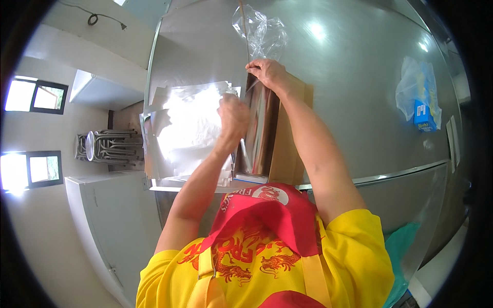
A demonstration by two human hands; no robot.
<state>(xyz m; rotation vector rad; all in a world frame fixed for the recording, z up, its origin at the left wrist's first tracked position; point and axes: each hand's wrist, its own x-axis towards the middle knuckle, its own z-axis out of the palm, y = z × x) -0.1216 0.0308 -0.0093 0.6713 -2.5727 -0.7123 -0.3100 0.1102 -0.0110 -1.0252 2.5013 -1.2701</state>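
Note:
My right hand [267, 73] pinches at the far end of a long, glossy brown wrapped bundle [259, 138] lying along an open cardboard box [292, 154]; exactly what its fingertips hold is unclear. A thin brown strip [243, 25] runs up from there beside a crumpled clear plastic bag [264, 33]. My left hand [233, 115] is closed at the bundle's left side, over the right edge of a pile of white sheets [185, 133]; what is inside its fingers is hidden.
The steel table [354, 118] carries a blue carton [425, 117] with a pale plastic bag [411, 84] on the right. Stacked metal stools [110, 146] and a white cabinet [97, 215] stand beyond the table's left edge. Green plastic [400, 246] hangs at lower right.

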